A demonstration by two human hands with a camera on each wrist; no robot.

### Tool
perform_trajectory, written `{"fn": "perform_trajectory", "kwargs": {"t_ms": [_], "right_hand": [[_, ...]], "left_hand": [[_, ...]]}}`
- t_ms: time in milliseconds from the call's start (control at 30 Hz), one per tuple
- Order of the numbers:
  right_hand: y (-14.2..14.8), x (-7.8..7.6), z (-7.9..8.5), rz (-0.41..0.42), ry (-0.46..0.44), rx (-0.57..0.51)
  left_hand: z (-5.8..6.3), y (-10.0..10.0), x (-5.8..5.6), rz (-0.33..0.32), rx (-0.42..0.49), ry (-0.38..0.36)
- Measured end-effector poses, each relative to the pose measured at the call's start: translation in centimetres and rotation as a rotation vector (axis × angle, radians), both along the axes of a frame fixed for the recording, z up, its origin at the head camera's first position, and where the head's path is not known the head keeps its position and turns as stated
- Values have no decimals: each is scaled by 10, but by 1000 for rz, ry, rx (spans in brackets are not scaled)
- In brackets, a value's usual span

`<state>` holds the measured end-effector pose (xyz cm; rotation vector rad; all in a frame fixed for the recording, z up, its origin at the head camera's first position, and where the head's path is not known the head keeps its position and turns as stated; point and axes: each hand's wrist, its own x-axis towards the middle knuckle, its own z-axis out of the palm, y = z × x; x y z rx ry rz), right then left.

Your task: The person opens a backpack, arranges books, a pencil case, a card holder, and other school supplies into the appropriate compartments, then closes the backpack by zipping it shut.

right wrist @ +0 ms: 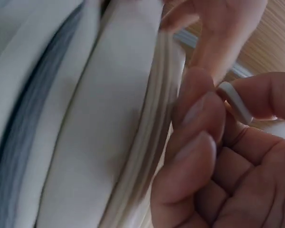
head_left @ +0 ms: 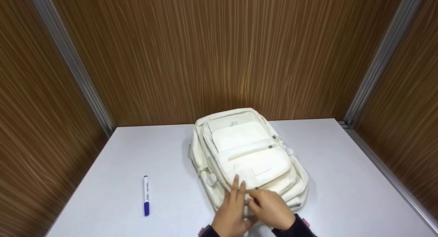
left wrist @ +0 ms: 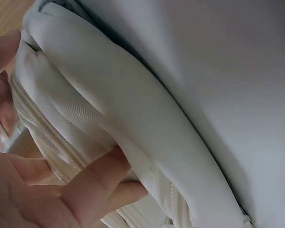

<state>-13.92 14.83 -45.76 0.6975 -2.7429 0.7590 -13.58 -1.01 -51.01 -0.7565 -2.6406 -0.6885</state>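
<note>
A cream backpack (head_left: pixel 263 161) lies front side up on the white table. At its lower end my left hand (head_left: pixel 232 213) rests with straight fingers spread on the front pocket. The left wrist view shows fingertips of the left hand (left wrist: pixel 85 190) pressing into the folded fabric. Close beside it, my right hand (head_left: pixel 273 208) has curled fingers and pinches a small white zipper pull (right wrist: pixel 236 102) between thumb and forefinger. In the head view that pull is hidden by the hand.
A white marker with a blue cap (head_left: pixel 146 196) lies on the table (head_left: pixel 164 151) left of the backpack. Wood-grain panels (head_left: pixel 219 59) with metal corner strips enclose the back and sides.
</note>
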Motion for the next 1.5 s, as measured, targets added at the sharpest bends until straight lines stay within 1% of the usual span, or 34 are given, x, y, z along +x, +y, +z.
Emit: {"fn": "perform_trajectory", "kwargs": {"t_ms": [67,133,200,233,300,367,433,500,567,633,700,767,933,1067,1133,1200,1333,1500], "right_hand": [[-1,1,-1,26,-11,3],[-2,1,-2,24,3,16],[-1,2,-2,-13,33,27],[0,2,-2,-33,53,33],[0,2,-2,-73,103,46],[1,2,-2,-101,146,52],[1,2,-3,-113,167,54],[1,2,-5,-119,164,57],[2,2,-7,-120,150,63],[3,1,-8,-119,134,68],[4,0,-10,-121,117,67],[5,-1,-11,-125,99,63],[12,-7,-10,-159,54,43],[19,-12,-7,-199,24,31],[23,-14,-6,-220,8,24],[27,-18,-5,-242,-8,14],[35,-24,-4,-276,-40,-9],[43,-30,-5,-293,-55,-35]], "left_hand": [[2,3,1,-46,-16,23],[5,1,0,-78,-22,38],[10,-5,-1,-83,-18,39],[13,-9,-2,-75,-12,49],[17,-17,-7,-41,7,95],[21,-25,-15,13,6,184],[22,-32,-27,74,-5,265],[22,-37,-40,124,-36,304],[22,-42,-52,150,-73,275],[20,-45,-61,156,-102,216],[19,-47,-67,151,-112,157],[18,-47,-70,142,-108,125],[19,-45,-72,120,-75,127],[20,-44,-69,110,-51,113],[21,-43,-68,109,-41,120],[21,-42,-66,117,-47,138],[20,-37,-63,132,-78,197],[17,-33,-58,143,-116,221]]}}
